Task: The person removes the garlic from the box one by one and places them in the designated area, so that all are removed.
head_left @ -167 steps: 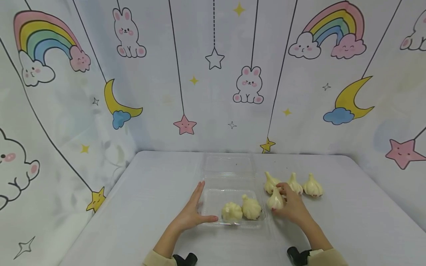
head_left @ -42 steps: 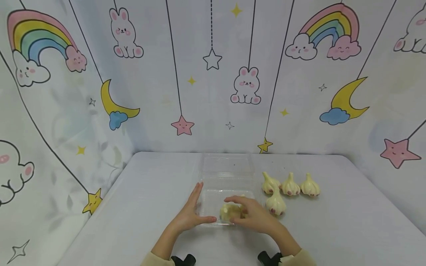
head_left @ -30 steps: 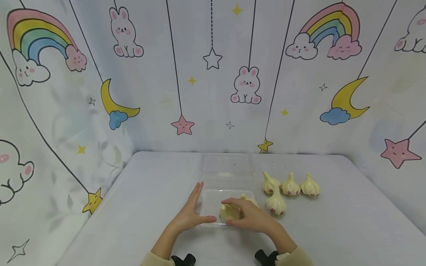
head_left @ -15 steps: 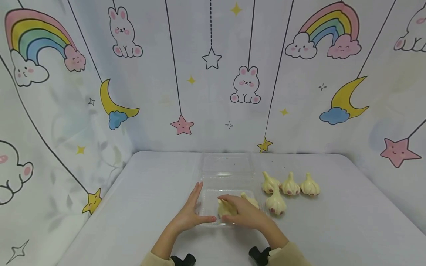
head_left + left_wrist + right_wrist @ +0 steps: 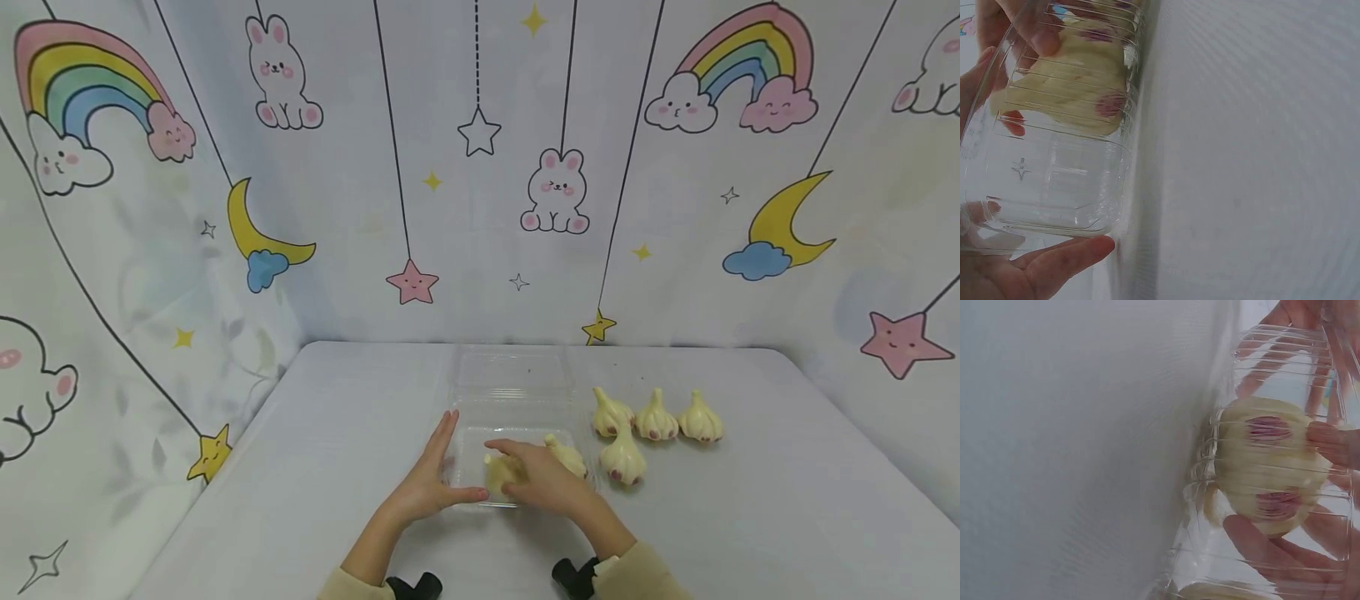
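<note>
A clear plastic clamshell box [image 5: 465,450] lies on the table with its lid folded back. My left hand [image 5: 423,487] rests at its left side, fingers straight and spread, thumb along the front wall. Inside the box, my right hand [image 5: 551,482] holds a pale garlic bulb [image 5: 498,475], fingers at its back and thumb at its front. Through the ribbed wall in the right wrist view, the bulb [image 5: 1266,465] shows purple patches between thumb and fingers. Behind that hand sits a second garlic bulb [image 5: 567,457], partly hidden.
Several garlic bulbs lie right of the box: three in a back row, with one bulb [image 5: 701,418] at its right end, and another bulb [image 5: 622,460] in front. The lid [image 5: 513,371] stretches behind the box. A printed curtain [image 5: 480,208] surrounds the white table [image 5: 360,400].
Since about a second ago my right hand has slid the garlic bulb leftward inside the box, exposing more of the second bulb. The left hand has stayed in place.
</note>
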`<state>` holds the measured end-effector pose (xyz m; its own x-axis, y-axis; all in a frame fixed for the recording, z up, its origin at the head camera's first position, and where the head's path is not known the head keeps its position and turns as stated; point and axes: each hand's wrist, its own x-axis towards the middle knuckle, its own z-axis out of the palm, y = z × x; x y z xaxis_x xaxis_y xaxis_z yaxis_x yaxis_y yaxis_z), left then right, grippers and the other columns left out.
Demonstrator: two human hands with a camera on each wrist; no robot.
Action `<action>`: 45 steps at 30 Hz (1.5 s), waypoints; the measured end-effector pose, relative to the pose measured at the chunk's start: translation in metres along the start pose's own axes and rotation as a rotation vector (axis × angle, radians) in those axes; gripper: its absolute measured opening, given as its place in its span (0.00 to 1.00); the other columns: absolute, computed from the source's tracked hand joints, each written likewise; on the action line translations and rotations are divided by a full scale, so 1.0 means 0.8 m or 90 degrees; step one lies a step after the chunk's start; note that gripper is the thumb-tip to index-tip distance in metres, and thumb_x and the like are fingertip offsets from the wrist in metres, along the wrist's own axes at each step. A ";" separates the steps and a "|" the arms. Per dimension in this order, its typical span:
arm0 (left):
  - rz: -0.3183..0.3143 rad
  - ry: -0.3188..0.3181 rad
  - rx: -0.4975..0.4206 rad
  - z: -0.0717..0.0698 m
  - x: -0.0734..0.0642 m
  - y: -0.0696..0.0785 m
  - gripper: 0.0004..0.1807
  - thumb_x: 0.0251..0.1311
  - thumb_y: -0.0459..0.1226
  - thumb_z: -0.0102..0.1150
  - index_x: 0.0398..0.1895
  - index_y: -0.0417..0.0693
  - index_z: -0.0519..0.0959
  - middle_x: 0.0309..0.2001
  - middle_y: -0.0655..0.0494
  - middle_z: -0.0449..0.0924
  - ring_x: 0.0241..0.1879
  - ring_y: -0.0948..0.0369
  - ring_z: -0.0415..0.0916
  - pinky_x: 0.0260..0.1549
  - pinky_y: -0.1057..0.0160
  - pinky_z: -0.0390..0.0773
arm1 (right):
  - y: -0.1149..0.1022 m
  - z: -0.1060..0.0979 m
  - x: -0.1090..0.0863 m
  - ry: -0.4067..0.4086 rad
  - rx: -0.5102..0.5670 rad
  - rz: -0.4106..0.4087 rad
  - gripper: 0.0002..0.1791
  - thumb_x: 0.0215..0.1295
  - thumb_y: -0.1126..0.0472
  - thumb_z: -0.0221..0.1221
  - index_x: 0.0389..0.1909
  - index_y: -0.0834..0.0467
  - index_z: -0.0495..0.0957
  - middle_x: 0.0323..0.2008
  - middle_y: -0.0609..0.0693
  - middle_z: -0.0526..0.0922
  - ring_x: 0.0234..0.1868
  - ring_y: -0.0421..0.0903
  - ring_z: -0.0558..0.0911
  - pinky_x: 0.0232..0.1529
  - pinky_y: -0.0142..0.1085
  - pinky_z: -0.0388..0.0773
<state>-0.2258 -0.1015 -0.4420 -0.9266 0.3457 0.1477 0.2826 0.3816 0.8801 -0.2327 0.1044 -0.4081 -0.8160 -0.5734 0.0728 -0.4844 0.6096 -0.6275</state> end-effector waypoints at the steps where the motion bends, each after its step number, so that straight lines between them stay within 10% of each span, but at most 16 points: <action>1: 0.003 -0.003 -0.007 0.000 0.000 -0.001 0.62 0.40 0.42 0.74 0.72 0.51 0.39 0.71 0.41 0.31 0.66 0.37 0.44 0.58 0.38 0.57 | 0.000 0.000 0.001 0.002 0.003 -0.003 0.31 0.51 0.67 0.63 0.59 0.59 0.69 0.56 0.55 0.74 0.51 0.48 0.73 0.53 0.50 0.70; 12: 0.021 -0.015 -0.035 -0.001 0.001 -0.002 0.62 0.41 0.42 0.73 0.72 0.49 0.38 0.71 0.39 0.29 0.63 0.33 0.49 0.55 0.41 0.63 | 0.002 0.004 0.006 0.028 0.028 -0.014 0.39 0.47 0.70 0.67 0.63 0.60 0.64 0.55 0.64 0.72 0.52 0.62 0.74 0.48 0.53 0.74; 30: 0.017 -0.014 -0.041 -0.001 0.000 -0.001 0.62 0.41 0.40 0.73 0.72 0.49 0.38 0.71 0.41 0.29 0.66 0.38 0.43 0.57 0.42 0.61 | 0.007 0.008 0.010 0.041 -0.001 -0.039 0.45 0.49 0.68 0.66 0.68 0.51 0.57 0.58 0.59 0.70 0.57 0.56 0.69 0.53 0.52 0.69; 45: 0.008 -0.013 -0.034 -0.002 0.000 0.000 0.62 0.41 0.42 0.73 0.72 0.48 0.38 0.71 0.39 0.29 0.64 0.35 0.47 0.57 0.40 0.61 | 0.006 0.000 -0.002 0.112 0.023 -0.039 0.40 0.53 0.65 0.64 0.67 0.48 0.60 0.59 0.55 0.70 0.54 0.53 0.71 0.35 0.30 0.78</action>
<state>-0.2263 -0.1028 -0.4415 -0.9176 0.3681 0.1501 0.2800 0.3304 0.9014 -0.2334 0.1084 -0.4113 -0.8294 -0.5021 0.2449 -0.5259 0.5541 -0.6453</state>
